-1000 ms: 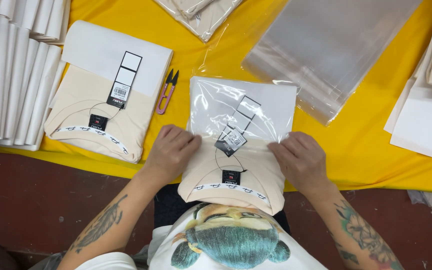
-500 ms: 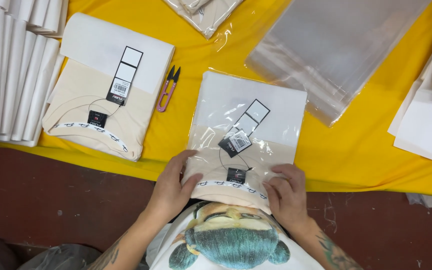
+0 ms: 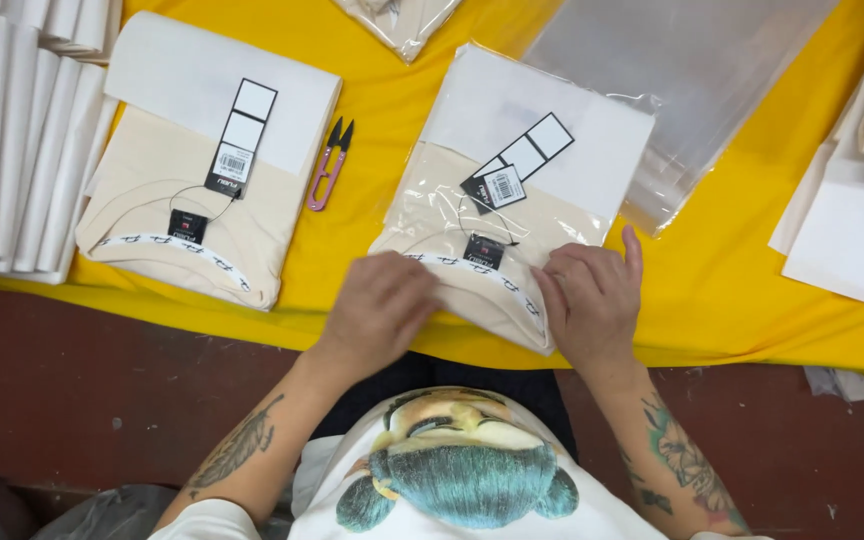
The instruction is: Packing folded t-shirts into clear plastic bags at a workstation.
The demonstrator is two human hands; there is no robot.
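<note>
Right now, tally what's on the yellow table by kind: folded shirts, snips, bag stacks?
Folded cream shirts with hang tags: 2, one bare and one in a clear plastic bag under the left hand and right hand
Pink-handled thread snips: 1
Stack of empty clear plastic bags: 1
Total: 4
</note>
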